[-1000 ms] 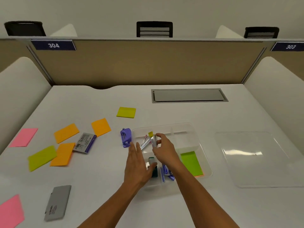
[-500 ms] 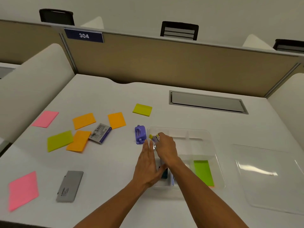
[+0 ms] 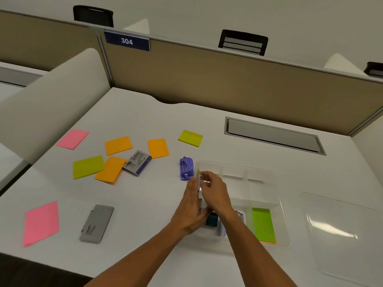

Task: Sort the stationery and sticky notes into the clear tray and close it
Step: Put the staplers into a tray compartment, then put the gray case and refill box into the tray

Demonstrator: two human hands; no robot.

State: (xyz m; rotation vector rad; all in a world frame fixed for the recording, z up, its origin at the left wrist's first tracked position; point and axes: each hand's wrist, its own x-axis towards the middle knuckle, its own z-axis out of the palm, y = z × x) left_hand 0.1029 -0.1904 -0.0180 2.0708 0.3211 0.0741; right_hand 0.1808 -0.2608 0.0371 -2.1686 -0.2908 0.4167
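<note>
Both hands meet at the clear tray's point(image 3: 275, 206) left edge: the left hand point(image 3: 191, 206), fingers straight, lies against its outer wall, while the right hand point(image 3: 215, 191) pinches small shiny items inside. A purple stapler point(image 3: 186, 168) sits just beyond.

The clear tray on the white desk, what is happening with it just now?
A person is sorting stationery into the clear plastic divided tray. The right hand holds small shiny items over the tray's left compartment; what they are is too blurred to tell. The left hand rests flat-fingered against the tray's left wall. A green sticky-note pad already lies inside. Orange, pink and yellow-green notes, a purple stapler-like tool and the clear lid remain on the desk.
</note>
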